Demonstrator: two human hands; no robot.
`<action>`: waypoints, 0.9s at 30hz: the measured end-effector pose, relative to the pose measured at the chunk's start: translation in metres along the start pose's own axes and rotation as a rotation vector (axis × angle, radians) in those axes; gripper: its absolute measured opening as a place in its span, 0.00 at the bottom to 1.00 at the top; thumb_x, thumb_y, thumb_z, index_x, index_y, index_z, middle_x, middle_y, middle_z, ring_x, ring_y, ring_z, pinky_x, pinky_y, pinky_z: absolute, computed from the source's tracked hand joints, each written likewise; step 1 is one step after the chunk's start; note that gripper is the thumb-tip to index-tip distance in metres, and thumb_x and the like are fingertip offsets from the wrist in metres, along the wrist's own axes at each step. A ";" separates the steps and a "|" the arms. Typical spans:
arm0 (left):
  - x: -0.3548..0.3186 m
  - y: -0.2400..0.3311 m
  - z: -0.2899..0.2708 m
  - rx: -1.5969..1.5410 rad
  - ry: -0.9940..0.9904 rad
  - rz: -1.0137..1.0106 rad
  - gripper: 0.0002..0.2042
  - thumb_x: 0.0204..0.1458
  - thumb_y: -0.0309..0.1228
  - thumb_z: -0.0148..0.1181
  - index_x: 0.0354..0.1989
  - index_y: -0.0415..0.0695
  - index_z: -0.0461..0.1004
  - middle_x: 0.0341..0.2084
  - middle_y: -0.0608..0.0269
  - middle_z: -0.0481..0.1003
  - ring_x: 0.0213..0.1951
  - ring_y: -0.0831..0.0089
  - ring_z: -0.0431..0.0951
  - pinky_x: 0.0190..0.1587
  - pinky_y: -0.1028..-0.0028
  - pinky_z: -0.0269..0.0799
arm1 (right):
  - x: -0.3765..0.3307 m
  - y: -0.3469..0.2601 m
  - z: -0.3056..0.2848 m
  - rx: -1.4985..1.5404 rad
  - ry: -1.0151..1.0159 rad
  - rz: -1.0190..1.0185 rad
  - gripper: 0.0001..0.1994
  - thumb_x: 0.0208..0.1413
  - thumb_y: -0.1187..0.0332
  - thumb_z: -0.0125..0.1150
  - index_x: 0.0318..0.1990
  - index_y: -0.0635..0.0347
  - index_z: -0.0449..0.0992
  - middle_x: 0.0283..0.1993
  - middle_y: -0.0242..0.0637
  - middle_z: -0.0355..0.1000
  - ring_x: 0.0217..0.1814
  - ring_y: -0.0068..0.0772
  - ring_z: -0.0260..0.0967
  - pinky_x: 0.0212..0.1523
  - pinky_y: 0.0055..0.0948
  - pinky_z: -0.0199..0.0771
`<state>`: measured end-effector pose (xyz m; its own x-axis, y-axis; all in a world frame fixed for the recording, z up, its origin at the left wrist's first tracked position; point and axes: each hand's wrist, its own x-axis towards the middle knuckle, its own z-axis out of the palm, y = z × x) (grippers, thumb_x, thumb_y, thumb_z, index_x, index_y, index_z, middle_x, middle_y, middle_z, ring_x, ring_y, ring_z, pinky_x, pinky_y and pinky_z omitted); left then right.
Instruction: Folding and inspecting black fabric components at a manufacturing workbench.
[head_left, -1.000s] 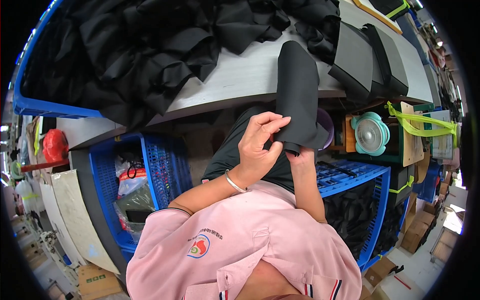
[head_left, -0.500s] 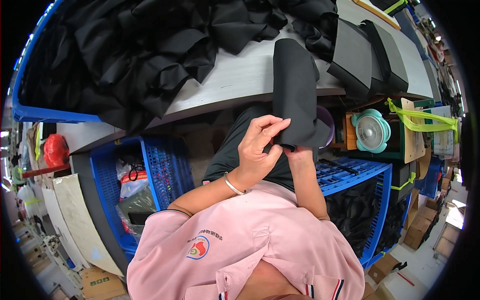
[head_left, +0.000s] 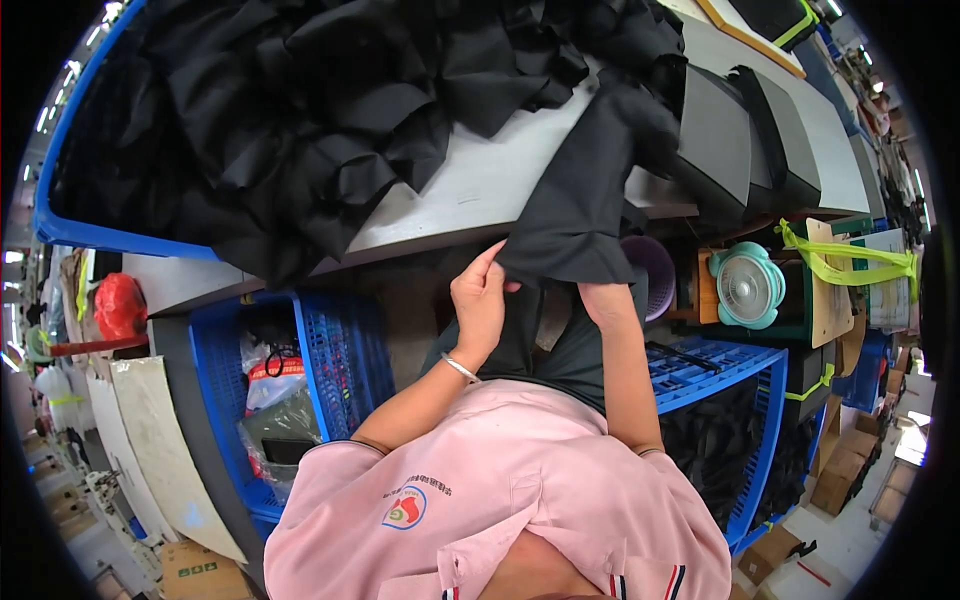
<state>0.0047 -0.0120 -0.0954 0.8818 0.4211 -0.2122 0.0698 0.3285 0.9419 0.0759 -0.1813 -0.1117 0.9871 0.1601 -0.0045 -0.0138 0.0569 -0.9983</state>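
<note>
A black fabric piece [head_left: 580, 215], wide at its near end, stretches from the table edge toward me, with folds along it. My left hand [head_left: 480, 308], wearing a bangle, pinches its near left corner between thumb and fingers. At the near right edge my right hand [head_left: 607, 303] grips the same piece, its fingers hidden beneath the cloth. Beyond, a large heap of black fabric pieces [head_left: 290, 120] covers the left and middle of the table. The far end of the held piece runs up against that heap.
A white table [head_left: 490, 170] carries grey-black box-like pieces [head_left: 715, 150] at right. Below stand a blue crate [head_left: 310, 365] with bags at left, another blue crate [head_left: 770, 420] with black fabric at right, a purple bin [head_left: 655, 275] and a small teal fan [head_left: 747, 285].
The black fabric piece has gone from a narrow roll shape to a spread, wider shape, its near end opened out. My left hand has moved left and now pinches its corner.
</note>
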 end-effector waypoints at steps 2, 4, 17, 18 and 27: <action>0.003 -0.014 -0.002 -0.065 -0.018 -0.051 0.15 0.63 0.22 0.48 0.55 0.36 0.76 0.33 0.68 0.78 0.31 0.82 0.76 0.35 0.80 0.77 | 0.007 -0.030 0.000 0.498 -0.164 0.187 0.20 0.61 0.72 0.59 0.60 0.66 0.70 0.61 0.44 0.70 0.65 0.42 0.65 0.67 0.38 0.62; 0.001 -0.032 0.004 -0.181 -0.015 -0.202 0.15 0.62 0.22 0.50 0.55 0.35 0.75 0.34 0.66 0.78 0.31 0.80 0.77 0.35 0.78 0.77 | 0.014 -0.002 -0.008 -0.907 -0.231 -0.147 0.19 0.56 0.75 0.58 0.56 0.66 0.73 0.58 0.50 0.71 0.63 0.49 0.67 0.65 0.41 0.62; 0.001 -0.032 0.029 -0.324 -0.291 -0.336 0.08 0.60 0.26 0.54 0.33 0.39 0.81 0.28 0.67 0.80 0.29 0.81 0.76 0.33 0.78 0.71 | 0.003 0.000 0.044 -1.401 0.010 -0.425 0.11 0.49 0.69 0.58 0.39 0.63 0.79 0.37 0.52 0.76 0.37 0.58 0.75 0.39 0.48 0.76; 0.004 -0.035 0.029 -0.306 -0.282 -0.402 0.09 0.59 0.25 0.55 0.31 0.39 0.81 0.27 0.66 0.80 0.28 0.81 0.76 0.33 0.77 0.71 | 0.006 -0.003 0.047 -1.401 0.011 -0.428 0.11 0.49 0.69 0.58 0.39 0.63 0.79 0.37 0.52 0.76 0.37 0.58 0.75 0.39 0.48 0.76; -0.014 -0.049 0.013 -0.201 -0.210 -0.402 0.18 0.58 0.25 0.57 0.58 0.41 0.68 0.42 0.62 0.76 0.39 0.76 0.76 0.43 0.77 0.72 | 0.015 -0.010 0.051 -1.398 -0.278 -0.143 0.17 0.61 0.56 0.53 0.43 0.61 0.78 0.37 0.53 0.77 0.41 0.59 0.76 0.44 0.51 0.76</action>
<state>-0.0050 -0.0451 -0.1353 0.8799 0.0554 -0.4718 0.3504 0.5949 0.7234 0.0827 -0.1295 -0.0986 0.9017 0.4293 -0.0523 0.4080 -0.8845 -0.2262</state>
